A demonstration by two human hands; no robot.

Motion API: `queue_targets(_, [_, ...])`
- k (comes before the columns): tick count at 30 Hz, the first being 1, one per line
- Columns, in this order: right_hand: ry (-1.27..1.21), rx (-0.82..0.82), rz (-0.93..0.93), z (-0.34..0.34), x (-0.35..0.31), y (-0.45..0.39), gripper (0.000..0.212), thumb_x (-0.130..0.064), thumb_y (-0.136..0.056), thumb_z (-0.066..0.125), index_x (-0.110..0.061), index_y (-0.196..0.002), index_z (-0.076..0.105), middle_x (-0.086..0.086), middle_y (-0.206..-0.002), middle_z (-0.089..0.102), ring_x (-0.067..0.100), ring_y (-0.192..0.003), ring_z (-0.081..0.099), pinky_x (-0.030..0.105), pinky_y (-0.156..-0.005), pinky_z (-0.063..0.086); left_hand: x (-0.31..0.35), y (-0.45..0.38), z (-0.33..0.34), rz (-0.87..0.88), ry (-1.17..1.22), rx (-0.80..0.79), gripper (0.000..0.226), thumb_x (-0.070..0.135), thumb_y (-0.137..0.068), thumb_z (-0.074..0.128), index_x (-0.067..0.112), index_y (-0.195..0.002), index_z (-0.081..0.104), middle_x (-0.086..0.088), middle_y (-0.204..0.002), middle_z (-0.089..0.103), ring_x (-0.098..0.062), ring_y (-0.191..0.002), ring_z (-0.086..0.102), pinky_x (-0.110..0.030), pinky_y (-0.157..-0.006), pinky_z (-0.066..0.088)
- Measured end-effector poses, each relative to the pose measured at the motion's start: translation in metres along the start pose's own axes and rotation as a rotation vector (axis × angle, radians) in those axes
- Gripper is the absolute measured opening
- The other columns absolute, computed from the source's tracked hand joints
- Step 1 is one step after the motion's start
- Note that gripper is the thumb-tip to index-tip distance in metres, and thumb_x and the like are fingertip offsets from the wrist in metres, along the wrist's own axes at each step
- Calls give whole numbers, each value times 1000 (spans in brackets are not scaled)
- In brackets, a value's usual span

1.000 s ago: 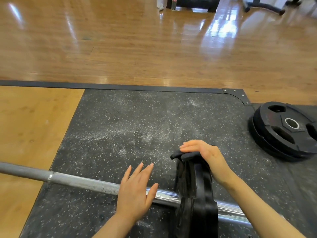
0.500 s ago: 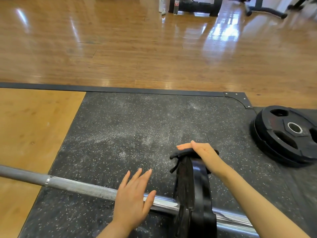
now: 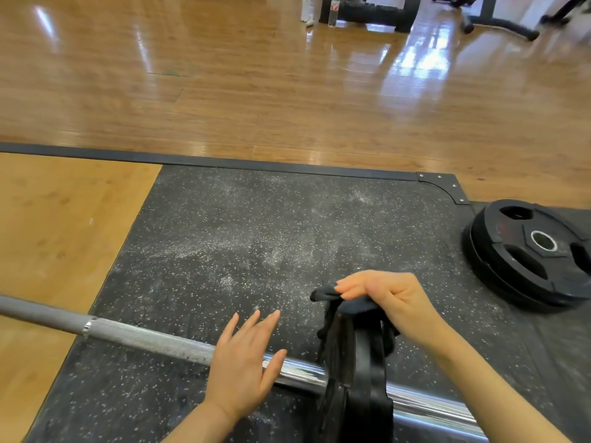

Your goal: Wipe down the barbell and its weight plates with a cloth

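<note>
A steel barbell (image 3: 144,338) lies across the speckled black rubber mat, running from the left edge to the lower right. Black weight plates (image 3: 358,378) sit upright on its sleeve. My right hand (image 3: 388,297) holds a black cloth (image 3: 329,297) against the top rim of the plates, fingers curled over it. My left hand (image 3: 243,362) rests flat on the bar just left of the plates, fingers straight and spread.
Two black plates (image 3: 531,254) lie stacked flat on the mat at the right. The mat (image 3: 240,235) is dusted with white chalk. Wooden platform boards lie to the left. Glossy wood floor stretches beyond, with gym equipment frames (image 3: 374,12) and a water bottle (image 3: 333,9) at the far edge.
My right hand has slid the cloth slightly along the plates' top rim. The view has tilted up a little. My left hand stays on the bar.
</note>
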State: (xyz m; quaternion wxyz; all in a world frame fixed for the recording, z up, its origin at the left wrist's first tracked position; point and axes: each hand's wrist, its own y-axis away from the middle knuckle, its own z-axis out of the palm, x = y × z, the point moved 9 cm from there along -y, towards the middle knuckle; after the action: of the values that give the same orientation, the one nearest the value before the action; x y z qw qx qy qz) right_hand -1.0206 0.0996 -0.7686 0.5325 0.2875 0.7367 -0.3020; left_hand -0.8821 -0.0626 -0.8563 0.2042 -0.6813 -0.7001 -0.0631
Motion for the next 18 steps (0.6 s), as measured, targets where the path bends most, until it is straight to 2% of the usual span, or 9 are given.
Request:
queue_targets(3, [30,133,78,-15,16,-12,34,-28,-98,48,-14,-87,77,-5,-98,75,13,-99,69,22,-88,48,-1,-1,0,-21,3,3,54,44,-94,36,12,-134,57,5,-125,65,-23,-123,57,-42,-108,26])
queue_targets(7, [-89,53,208,3,39,-14,43,-33,-102,39,-13,-98,77,0,-102,75,14,-101,69,18,-87,48,-4,-5,3,-45,4,-35,57,46,-95,34,12,-136,54,2,-122,67,-24,-124,57,-44,-108,26])
queue_targets(10, [2,-12,179,5,31,-12,32,-38,-97,48,-28,-96,77,-6,-108,73,11,-108,65,16,-92,45,-8,-9,5,-74,3,-67,59,49,-95,32,14,-138,52,2,-122,67,-25,-126,55,-48,-111,33])
queue_targets(12, [43,-15,163,3,21,-11,30,-42,-94,49,-32,-93,78,-9,-108,72,9,-109,64,15,-93,44,-8,-12,6,-86,-5,-77,60,50,-94,32,14,-139,52,1,-122,67,-27,-125,56,-51,-110,36])
queue_targets(15, [66,-15,132,3,5,-8,28,-40,-94,52,-34,-91,78,-10,-105,73,11,-108,65,16,-93,44,-11,-19,8,-105,-17,-91,63,52,-94,30,15,-141,50,0,-125,66,-27,-127,54,-52,-110,35])
queue_targets(18, [80,28,95,2,-14,-2,26,-25,-96,53,-27,-90,79,-9,-100,74,10,-103,67,16,-91,46,-16,-27,15,-129,-21,-129,70,59,-93,21,18,-144,45,0,-130,63,-26,-135,45,-49,-115,26])
